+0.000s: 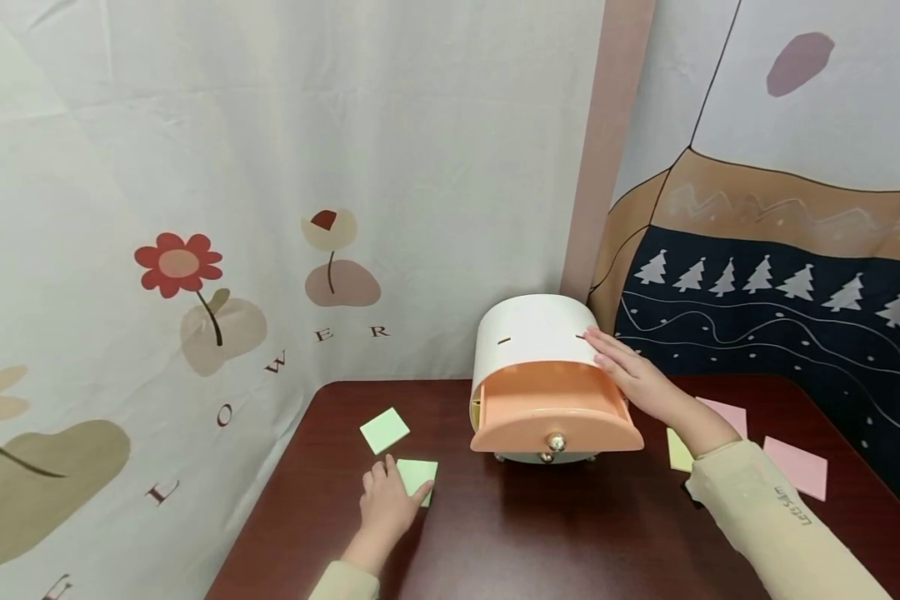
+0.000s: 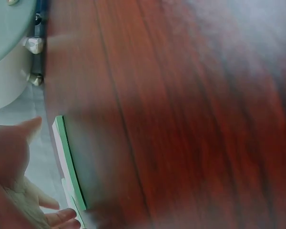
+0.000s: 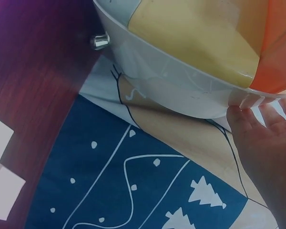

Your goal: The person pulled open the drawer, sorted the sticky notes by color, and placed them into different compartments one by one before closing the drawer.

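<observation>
A white storage box (image 1: 532, 329) with a rounded top stands on the table, its orange drawer (image 1: 558, 425) pulled partly out at the front. My right hand (image 1: 641, 385) rests on the upper right side of the box, fingers straight; the right wrist view shows the fingertips (image 3: 234, 113) against its white shell. At the left, my left hand (image 1: 390, 504) spreads its thumb and fingers around a green sticky note pad (image 1: 417, 473). In the left wrist view that pad (image 2: 70, 164) lies close beside the hand. Another green pad (image 1: 385, 430) lies just beyond it.
Right of the box lie a yellow pad (image 1: 678, 450) and two pink pads (image 1: 797, 468), partly behind the right forearm. A silver knob (image 1: 557, 442) sticks out from the drawer front. Printed curtains (image 1: 435, 167) hang behind the dark wooden table (image 1: 570, 542).
</observation>
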Motion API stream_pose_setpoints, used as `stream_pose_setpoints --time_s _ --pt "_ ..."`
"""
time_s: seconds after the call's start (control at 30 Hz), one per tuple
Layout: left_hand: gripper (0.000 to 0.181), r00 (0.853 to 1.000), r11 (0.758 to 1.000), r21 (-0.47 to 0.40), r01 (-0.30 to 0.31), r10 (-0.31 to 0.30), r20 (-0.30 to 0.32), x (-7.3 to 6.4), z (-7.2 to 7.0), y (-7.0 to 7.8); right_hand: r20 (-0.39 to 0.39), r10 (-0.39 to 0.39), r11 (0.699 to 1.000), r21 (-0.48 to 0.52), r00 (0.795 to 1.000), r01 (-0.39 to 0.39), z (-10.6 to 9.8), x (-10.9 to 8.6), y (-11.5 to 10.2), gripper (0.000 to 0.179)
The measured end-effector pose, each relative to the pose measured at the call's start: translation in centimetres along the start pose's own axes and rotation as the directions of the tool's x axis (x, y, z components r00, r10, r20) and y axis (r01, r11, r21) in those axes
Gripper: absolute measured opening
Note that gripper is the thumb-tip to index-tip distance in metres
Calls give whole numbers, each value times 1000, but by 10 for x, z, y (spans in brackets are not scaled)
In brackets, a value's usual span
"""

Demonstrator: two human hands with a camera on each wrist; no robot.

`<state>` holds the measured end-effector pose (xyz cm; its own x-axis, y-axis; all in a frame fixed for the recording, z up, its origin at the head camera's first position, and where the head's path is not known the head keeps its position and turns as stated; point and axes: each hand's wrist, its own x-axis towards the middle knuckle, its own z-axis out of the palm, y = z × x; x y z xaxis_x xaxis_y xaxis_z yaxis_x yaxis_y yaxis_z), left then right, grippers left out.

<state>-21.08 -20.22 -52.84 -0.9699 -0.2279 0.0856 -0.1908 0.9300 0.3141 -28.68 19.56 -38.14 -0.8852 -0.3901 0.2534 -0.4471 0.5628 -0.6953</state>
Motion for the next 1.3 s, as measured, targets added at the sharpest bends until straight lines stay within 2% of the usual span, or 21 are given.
stream_pose_setpoints --time_s 0.27,0.53,0.73,0.93,1.13,1.2,1.3 --pt "100 999 998 41 39 -39 2 0 3 0 3 3 1000 -3 1000 -3 0 -1 0 51" --pt "86 999 999 -19 44 -44 -13 1 1 1 10 5 1000 6 1000 -5 0 -1 0 52" --pt "85 999 996 -73 45 -46 -21 3 -2 2 15 13 1000 15 1000 -13 0 -2 0 52" --pt "86 995 995 -103 1 -12 -99 5 0 -1 19 19 1000 16 1000 -19 0 -2 1 52" --pt "72 976 988 -143 -61 29 -214 8 -2 -3 10 2 1000 14 1000 -2 0 -2 0 51" --pt "66 971 983 -166 -77 37 -235 8 -3 -3 6 -3 1000 16 1000 3 0 -2 0 51" --pt "59 971 977 -196 -82 35 -235 8 -6 -2 7 -4 1000 23 1000 4 0 -3 -1 51"
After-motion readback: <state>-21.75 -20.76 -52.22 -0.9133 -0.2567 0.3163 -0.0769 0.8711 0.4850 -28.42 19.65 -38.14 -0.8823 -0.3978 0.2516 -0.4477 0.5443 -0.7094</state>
